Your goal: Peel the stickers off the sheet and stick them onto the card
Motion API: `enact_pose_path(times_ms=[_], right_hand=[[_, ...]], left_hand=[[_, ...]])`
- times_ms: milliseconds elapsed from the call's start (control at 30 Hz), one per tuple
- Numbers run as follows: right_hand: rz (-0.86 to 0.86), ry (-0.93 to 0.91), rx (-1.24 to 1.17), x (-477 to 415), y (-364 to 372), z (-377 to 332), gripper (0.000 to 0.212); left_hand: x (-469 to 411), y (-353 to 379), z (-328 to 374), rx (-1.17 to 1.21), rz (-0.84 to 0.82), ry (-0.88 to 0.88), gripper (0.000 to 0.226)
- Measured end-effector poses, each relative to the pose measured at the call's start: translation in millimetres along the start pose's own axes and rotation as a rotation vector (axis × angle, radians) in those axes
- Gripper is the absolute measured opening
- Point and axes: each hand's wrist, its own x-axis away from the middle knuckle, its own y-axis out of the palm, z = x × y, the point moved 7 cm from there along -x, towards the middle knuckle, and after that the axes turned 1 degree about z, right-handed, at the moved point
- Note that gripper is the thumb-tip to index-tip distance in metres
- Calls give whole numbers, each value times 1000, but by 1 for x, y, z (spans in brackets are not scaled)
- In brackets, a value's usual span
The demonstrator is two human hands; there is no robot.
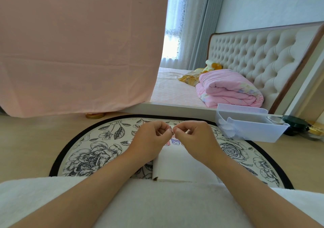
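A white card (pixel 177 164) lies on the round flowered mat (pixel 98 150) in front of me, with cartoon stickers (pixel 172 141) stuck near its far edge. Above that far edge my left hand (pixel 150 136) and my right hand (pixel 194 135) meet fingertip to fingertip. Both pinch a small sticker piece (pixel 172 132) between them, and the fingers hide most of it. I cannot make out a separate sticker sheet.
A clear plastic bin (pixel 249 126) stands at the mat's right far side, dark jars (pixel 296 124) beyond it. A gold lid (pixel 94 115) lies by the hanging pink cloth (pixel 78 49). The bed (pixel 175 89) carries a folded pink quilt (pixel 229 89). White fabric (pixel 157 205) covers my lap.
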Motion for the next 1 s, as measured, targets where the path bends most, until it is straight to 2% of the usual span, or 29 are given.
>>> enact_pose_path(times_ms=[300, 500, 667, 767, 1000], right_hand=[[-94, 183, -269, 3, 6, 4, 15], [-31, 124, -288, 2, 1, 0, 6], [-61, 185, -293, 2, 2, 7, 10], [-52, 193, -293, 2, 1, 9, 12], [-48, 173, -286, 3, -7, 9, 12]], left_hand=[[-1, -1, 0, 44, -22, 11, 14], [0, -2, 0, 33, -45, -10, 13], [1, -3, 0, 50, -18, -17, 13], [3, -4, 2, 142, -3, -30, 14], [3, -1, 11, 152, 48, -53, 5]])
